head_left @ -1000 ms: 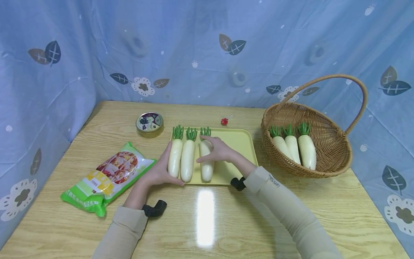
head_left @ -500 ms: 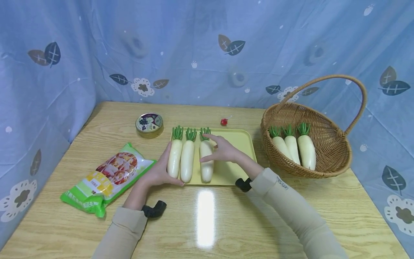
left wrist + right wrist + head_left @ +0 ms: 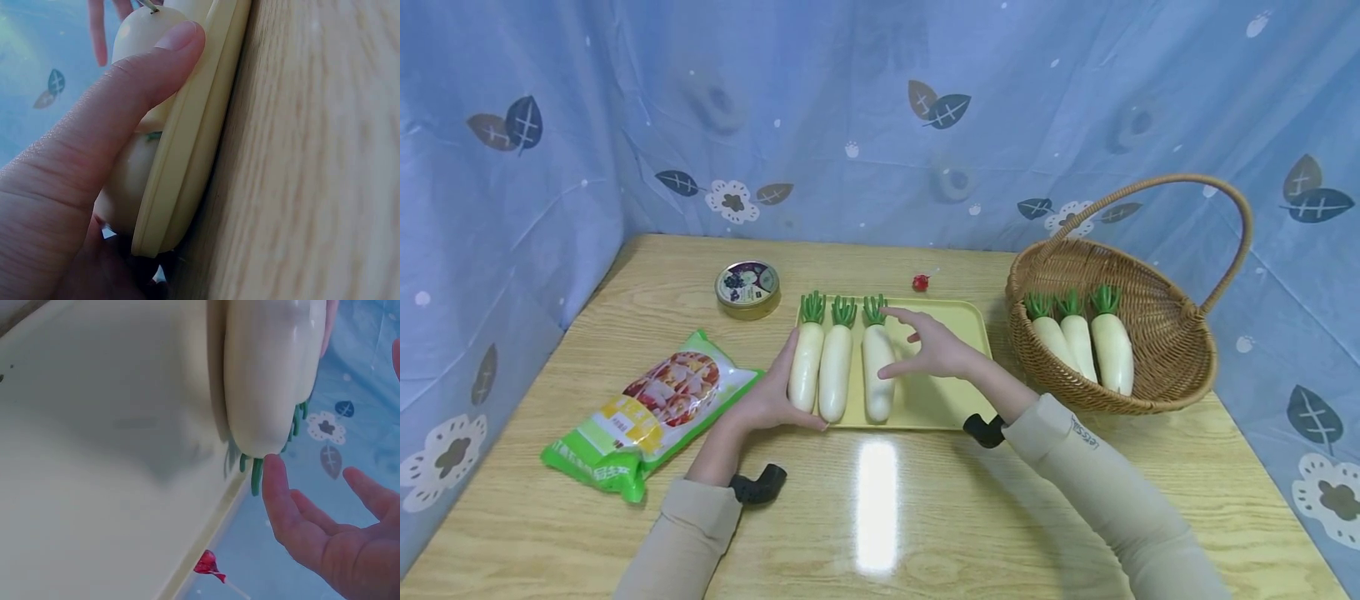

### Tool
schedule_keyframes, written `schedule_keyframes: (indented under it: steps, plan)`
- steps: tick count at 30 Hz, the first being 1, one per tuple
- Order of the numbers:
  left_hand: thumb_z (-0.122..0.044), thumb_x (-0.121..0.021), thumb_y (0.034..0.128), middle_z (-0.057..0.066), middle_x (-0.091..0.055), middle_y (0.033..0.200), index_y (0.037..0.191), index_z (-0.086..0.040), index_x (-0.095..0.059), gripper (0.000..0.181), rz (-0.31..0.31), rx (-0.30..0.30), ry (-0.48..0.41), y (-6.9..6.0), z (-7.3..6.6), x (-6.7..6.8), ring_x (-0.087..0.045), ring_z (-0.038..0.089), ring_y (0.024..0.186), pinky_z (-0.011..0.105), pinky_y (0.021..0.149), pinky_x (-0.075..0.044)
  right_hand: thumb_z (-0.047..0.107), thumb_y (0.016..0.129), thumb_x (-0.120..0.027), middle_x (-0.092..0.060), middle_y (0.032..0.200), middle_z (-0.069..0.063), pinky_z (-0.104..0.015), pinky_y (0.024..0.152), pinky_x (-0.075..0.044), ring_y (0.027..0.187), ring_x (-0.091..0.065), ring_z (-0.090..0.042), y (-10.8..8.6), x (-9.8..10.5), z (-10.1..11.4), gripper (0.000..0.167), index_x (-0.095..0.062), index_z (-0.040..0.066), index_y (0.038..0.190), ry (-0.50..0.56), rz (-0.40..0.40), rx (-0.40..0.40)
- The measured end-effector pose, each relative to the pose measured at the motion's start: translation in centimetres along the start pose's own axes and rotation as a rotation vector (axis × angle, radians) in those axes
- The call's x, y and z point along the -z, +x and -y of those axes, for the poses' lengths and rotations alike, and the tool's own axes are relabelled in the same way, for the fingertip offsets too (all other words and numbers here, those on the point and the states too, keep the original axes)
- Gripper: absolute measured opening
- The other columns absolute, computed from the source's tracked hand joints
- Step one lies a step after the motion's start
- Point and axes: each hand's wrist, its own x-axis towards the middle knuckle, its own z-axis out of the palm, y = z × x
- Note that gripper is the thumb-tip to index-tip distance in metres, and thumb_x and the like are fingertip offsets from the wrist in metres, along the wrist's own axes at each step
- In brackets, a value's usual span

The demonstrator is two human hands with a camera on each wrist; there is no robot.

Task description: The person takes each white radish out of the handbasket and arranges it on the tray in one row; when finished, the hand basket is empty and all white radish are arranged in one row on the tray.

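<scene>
Three white radishes with green tops lie side by side on a yellow tray (image 3: 955, 400): the left radish (image 3: 806, 367), the middle radish (image 3: 835, 371) and the right radish (image 3: 878, 392), set slightly apart. My left hand (image 3: 767, 400) rests at the tray's left front corner, its fingers along the left radish. Its thumb (image 3: 125, 87) lies across the tray's front rim beside the radish ends; its other fingers are mostly hidden in the left wrist view. Just right of the right radish, my right hand (image 3: 936, 346) hovers with fingers spread, holding nothing.
A wicker basket (image 3: 1165, 333) with three more radishes stands at the right. On the left are a green-and-white food packet (image 3: 662, 408) and a round tin (image 3: 747, 287). A small red wrapped lollipop (image 3: 921, 282) lies behind the tray. Blue curtains surround the table.
My right hand has come off the right radish and moved to the right, its fingers spreading. The right radish's leafy end has shifted slightly left. My left hand stays put.
</scene>
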Motion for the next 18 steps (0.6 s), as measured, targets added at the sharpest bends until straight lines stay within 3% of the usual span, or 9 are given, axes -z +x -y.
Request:
schedule_keyframes:
  steps: [18]
  plan:
    - [-0.005,-0.089,0.0484,0.022,-0.01,0.148,0.145,-0.006,0.008,0.137,0.004,0.006,-0.005,0.0,0.2,-0.1,-0.016,0.033,0.134,0.049,0.109,-0.011,0.03,0.07,-0.079,-0.029,0.144,-0.015,-0.043,0.087,-0.046,0.115,-0.044,-0.041,-3.3,2.1,0.8,0.092,-0.028,0.011,0.144,-0.046,-0.008,0.037]
